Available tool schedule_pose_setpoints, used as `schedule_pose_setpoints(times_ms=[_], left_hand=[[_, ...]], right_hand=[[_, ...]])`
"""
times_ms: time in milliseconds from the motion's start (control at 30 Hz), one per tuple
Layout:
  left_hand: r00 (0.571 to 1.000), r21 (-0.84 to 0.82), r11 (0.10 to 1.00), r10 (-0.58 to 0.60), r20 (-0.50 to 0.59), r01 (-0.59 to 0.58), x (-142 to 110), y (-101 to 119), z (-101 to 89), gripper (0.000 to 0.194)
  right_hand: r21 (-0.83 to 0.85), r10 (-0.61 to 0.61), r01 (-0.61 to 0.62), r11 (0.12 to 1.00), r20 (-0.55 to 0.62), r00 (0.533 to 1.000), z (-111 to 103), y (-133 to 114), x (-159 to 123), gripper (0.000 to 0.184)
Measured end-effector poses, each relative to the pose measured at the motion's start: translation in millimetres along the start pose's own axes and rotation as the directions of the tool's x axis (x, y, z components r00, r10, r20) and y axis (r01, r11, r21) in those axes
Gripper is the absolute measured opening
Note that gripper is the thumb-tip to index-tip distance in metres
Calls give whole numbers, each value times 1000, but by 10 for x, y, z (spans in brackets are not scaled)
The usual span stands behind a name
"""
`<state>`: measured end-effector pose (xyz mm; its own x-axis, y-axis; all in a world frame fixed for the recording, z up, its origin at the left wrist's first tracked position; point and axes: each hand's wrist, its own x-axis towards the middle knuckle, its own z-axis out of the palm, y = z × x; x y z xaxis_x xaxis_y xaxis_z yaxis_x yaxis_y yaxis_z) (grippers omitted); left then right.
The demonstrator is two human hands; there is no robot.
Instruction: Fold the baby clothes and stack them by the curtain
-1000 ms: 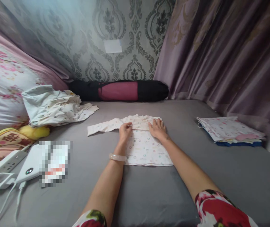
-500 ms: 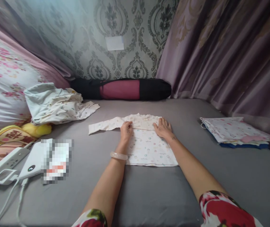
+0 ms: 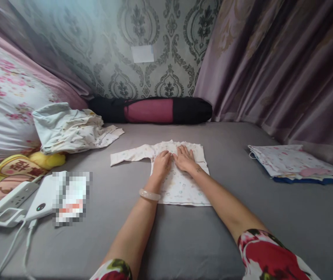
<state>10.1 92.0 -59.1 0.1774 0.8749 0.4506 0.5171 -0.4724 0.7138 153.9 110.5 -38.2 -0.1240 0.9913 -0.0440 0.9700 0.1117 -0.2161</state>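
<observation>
A small white long-sleeved shirt (image 3: 180,190) with a fine coloured print lies flat in front of me. One sleeve stretches out to the left, while the other is folded across the upper front. My left hand (image 3: 162,164) rests on the middle of the shirt, its fingers loosely bent against the cloth. Beside it, my right hand (image 3: 184,158) lies on the folded sleeve with fingers spread and flat. The two hands nearly touch at the thumbs. A pale bangle (image 3: 150,194) circles my left wrist.
Crumpled clothes (image 3: 69,130) lie at the back left and a folded stack (image 3: 295,161) at the right. A power strip (image 3: 5,210), a white power bank (image 3: 48,198) with cables and a yellow plush (image 3: 17,169) occupy the left. A black-and-maroon roll bag (image 3: 148,110) lies along the wall.
My right hand has slid left from the shirt's right edge to its middle. My left hand has moved slightly right, closer to it, and its fingers have loosened.
</observation>
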Motion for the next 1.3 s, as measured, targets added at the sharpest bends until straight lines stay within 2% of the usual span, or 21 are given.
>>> schedule_pose_setpoints(times_ms=[100,367,500,600,667,767,900,1167,1300], left_hand=[[998,41,999,19,67,-22,-19,-9,29,20],[994,141,990,5,109,-20,-10,7,4,17],[994,212,977,9,110,-32,-23,19,-2,18],[990,326,944,10,138,-55,-34,40,-17,19],[988,403,914,-10,152,-52,-41,56,-26,21],[987,491,871,-87,136,9,-55,75,-23,27],[973,565,821,-191,132,84,-74,100,-3,35],[963,577,810,-226,146,103,-83,136,-16,37],[978,503,855,-192,83,125,-73,76,-11,32]], right_hand=[[29,23,-22,999,-12,1000,73,-41,71,63],[38,22,-20,999,-55,998,98,-18,72,59],[97,-10,12,995,-23,1000,31,29,49,59],[119,12,-9,993,-23,1000,-58,153,18,60],[58,63,-60,997,-64,996,-104,276,-3,61],[-58,114,-121,991,-106,988,-125,480,-14,62],[-113,153,-161,981,-73,986,-78,666,13,67],[-135,164,-171,976,-64,984,-5,718,62,69],[-125,179,-183,975,-39,983,-43,703,58,69]])
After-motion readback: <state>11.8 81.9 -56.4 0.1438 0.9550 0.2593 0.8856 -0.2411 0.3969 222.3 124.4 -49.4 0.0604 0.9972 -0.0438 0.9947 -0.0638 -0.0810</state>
